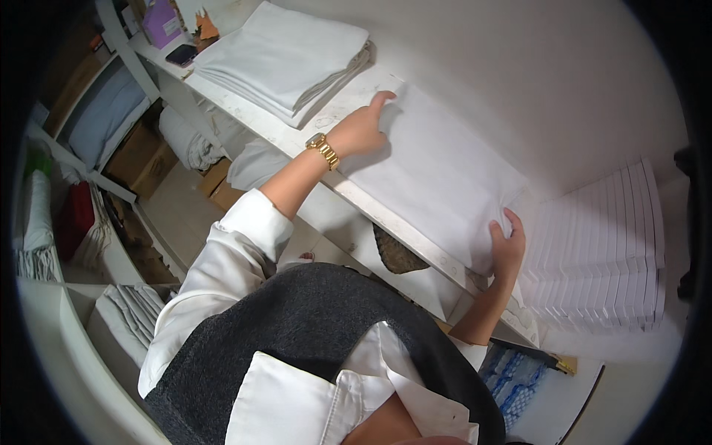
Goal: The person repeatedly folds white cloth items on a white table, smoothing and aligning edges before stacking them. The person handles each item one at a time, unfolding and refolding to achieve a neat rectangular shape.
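Note:
A folded white cloth (428, 172) lies flat along a white shelf top (345, 105) before me. My left hand (359, 128), with a gold watch (322, 150) at the wrist, rests at its left end. The fingers of that hand are spread, the forefinger reaching toward the far left corner. At the opposite end my right hand (509, 242) pinches the cloth between thumb and fingers, and creases gather there. Left of my left hand sits a stack of folded white cloths (289, 55).
A tall stack of white paper-like sheets or booklets (595, 250) stands at the right. A phone (182, 55) and a purple box (162, 23) lie at the far left. Shelves with folded fabrics (128, 317) and cardboard boxes (142, 158) line the left side. A wall backs the shelf.

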Available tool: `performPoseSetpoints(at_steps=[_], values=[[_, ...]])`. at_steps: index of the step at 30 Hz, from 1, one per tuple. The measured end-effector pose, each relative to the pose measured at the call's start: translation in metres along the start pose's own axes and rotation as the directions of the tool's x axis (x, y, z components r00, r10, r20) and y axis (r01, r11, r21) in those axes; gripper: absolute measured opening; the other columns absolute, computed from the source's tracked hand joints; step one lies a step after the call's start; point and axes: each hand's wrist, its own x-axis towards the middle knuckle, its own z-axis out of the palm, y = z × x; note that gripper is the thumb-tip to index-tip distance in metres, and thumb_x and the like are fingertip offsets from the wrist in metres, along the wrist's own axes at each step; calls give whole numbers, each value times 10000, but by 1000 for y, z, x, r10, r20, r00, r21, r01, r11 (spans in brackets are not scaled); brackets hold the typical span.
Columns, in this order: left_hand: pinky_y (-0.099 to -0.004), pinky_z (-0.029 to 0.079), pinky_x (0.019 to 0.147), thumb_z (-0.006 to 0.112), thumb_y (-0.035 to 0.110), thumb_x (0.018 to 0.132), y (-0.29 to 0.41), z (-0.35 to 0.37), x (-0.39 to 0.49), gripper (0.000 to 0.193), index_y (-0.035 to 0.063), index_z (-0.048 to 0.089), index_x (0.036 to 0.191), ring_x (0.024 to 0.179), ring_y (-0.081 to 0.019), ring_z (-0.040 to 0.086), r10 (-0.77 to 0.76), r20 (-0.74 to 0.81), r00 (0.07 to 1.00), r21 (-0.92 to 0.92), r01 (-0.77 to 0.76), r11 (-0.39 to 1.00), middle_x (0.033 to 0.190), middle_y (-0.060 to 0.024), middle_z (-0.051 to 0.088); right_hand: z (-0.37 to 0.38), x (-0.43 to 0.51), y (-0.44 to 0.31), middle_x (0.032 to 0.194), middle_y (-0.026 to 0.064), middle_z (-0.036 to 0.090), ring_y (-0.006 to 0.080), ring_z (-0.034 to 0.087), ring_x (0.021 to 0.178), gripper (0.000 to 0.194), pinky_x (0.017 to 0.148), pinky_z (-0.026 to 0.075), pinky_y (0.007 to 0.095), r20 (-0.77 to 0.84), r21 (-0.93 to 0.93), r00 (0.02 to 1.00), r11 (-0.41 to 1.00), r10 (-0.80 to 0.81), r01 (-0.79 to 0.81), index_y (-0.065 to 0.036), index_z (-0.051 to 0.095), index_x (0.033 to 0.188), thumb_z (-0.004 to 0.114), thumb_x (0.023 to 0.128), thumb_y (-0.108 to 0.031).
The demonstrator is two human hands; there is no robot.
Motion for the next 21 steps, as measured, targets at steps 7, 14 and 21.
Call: performPoseSetpoints(at_steps=[7, 14, 21], values=[[-298, 468, 771, 574, 13, 678, 5, -33, -13, 639, 88, 487, 1306, 840, -170, 595, -6, 278, 960, -527, 158, 835, 1292, -169, 473, -19, -6, -28, 1222, 221, 516, 257, 559, 1030, 634, 891, 457, 319, 390, 718, 913, 582, 119, -382, -36, 378, 1359, 561, 756, 34], [-296, 464, 879, 559, -22, 670, -24, -166, -47, 682, 79, 453, 1336, 1114, -201, 534, 327, 164, 931, -427, -232, 874, 1377, -163, 422, 14, -47, -150, 1314, 236, 438, 304, 501, 1159, 704, 984, 402, 349, 136, 874, 986, 479, -91, -76, 39, 290, 1383, 572, 738, 30], [-352, 485, 847, 521, 5, 780, -89, -314, 2, 518, 25, 437, 1290, 992, -283, 603, 549, -194, 813, 347, -466, 814, 1250, -209, 497, 140, 33, -270, 1385, 174, 390, 225, 395, 1258, 612, 1047, 291, 300, -41, 689, 969, 695, -246, 205, 6, 390, 1355, 558, 768, 40]])
